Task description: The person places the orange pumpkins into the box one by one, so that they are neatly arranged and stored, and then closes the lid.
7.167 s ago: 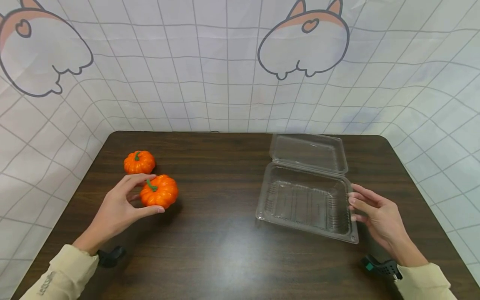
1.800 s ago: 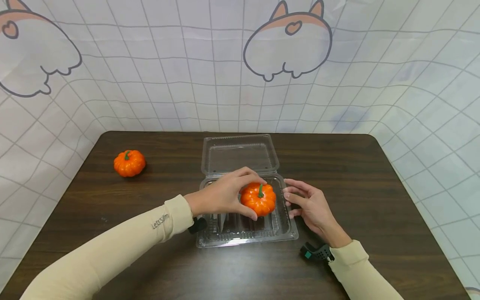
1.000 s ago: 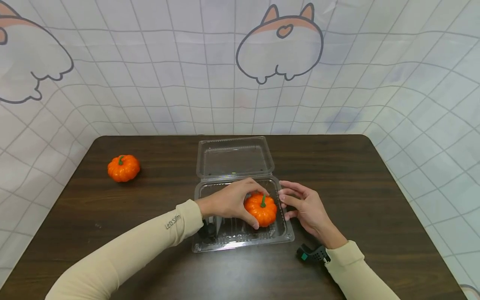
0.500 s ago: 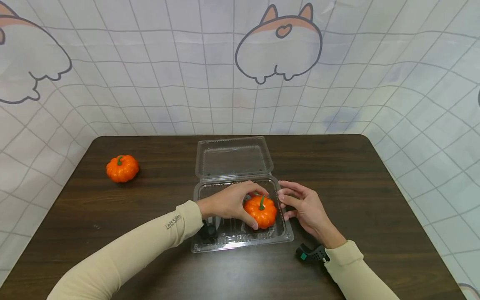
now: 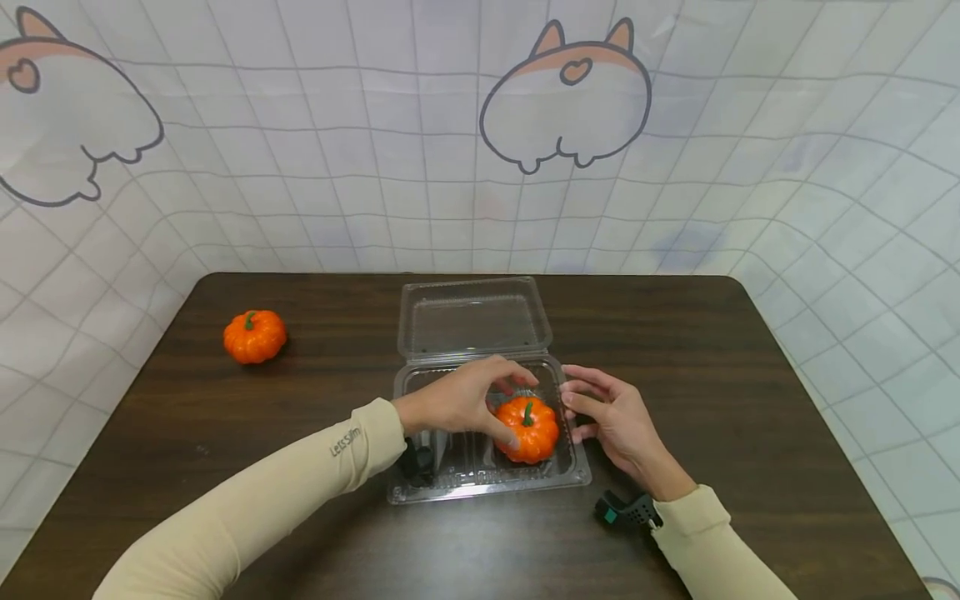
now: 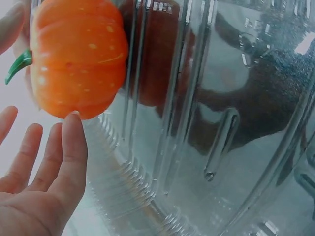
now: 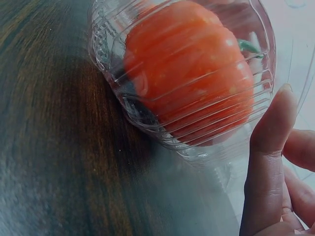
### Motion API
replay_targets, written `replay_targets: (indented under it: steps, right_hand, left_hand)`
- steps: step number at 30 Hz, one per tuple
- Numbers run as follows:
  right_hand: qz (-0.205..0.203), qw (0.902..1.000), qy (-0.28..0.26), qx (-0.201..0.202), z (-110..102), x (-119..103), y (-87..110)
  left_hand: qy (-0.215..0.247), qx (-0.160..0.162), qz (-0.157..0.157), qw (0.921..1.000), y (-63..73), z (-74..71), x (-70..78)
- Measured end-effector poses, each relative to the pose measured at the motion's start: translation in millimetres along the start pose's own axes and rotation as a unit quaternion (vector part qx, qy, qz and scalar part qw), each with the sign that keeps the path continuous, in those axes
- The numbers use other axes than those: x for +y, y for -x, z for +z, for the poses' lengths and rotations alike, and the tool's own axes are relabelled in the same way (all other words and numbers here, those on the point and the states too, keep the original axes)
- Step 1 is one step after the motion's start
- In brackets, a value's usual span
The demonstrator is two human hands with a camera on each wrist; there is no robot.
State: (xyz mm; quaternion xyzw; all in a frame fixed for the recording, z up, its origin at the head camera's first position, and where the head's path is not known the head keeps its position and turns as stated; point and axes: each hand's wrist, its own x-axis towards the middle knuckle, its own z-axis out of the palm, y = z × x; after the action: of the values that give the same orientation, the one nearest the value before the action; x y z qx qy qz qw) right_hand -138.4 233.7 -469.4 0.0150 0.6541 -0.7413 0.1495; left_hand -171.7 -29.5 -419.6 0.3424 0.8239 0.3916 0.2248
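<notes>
An orange toy pumpkin (image 5: 531,437) with a green stem sits in the right half of a clear plastic clamshell box (image 5: 487,490), whose lid (image 5: 474,317) lies folded back. My left hand (image 5: 467,402) hovers over the box beside this pumpkin, thumb and fingers spread apart. In the left wrist view one fingertip is close to the pumpkin (image 6: 78,54); contact is hard to tell. At the box's right rim, my right hand (image 5: 618,425) pinches the edge between thumb and fingers. The right wrist view shows the pumpkin (image 7: 187,69) through the ribbed clear wall.
A second orange pumpkin (image 5: 255,337) stands on the dark wooden table (image 5: 315,533) at the far left. Behind the table hangs a white grid-patterned curtain (image 5: 337,125) with cartoon animal prints.
The box was slid from the right to the table's middle. My left hand carried the pumpkin over from the left, lowered it into the box, and has just loosened its fingers from it.
</notes>
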Motion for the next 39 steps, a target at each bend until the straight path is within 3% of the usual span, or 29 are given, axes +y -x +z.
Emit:
replay_targets:
  steps: [9,24,32,39]
  right_hand:
    - [0.004,0.9999,0.01,0.002,-0.6,0.4,0.5]
    - [0.004,0.9996,0.025,0.007,1.3,0.6,-0.5]
    - [-0.001,0.9998,0.015,0.011,2.3,1.3,0.5]
    - [0.0,0.9999,0.01,0.008,3.8,1.7,1.8]
  left_hand:
    - [0.031,0.028,0.005,0.9991,8.3,-10.4,5.9]
    - [0.005,0.099,0.019,0.9949,31.5,-35.2,5.3]
    - [0.004,0.138,0.008,0.9904,49.7,-53.4,-0.4]
    - [-0.001,0.189,0.003,0.9821,66.9,-66.0,-15.4]
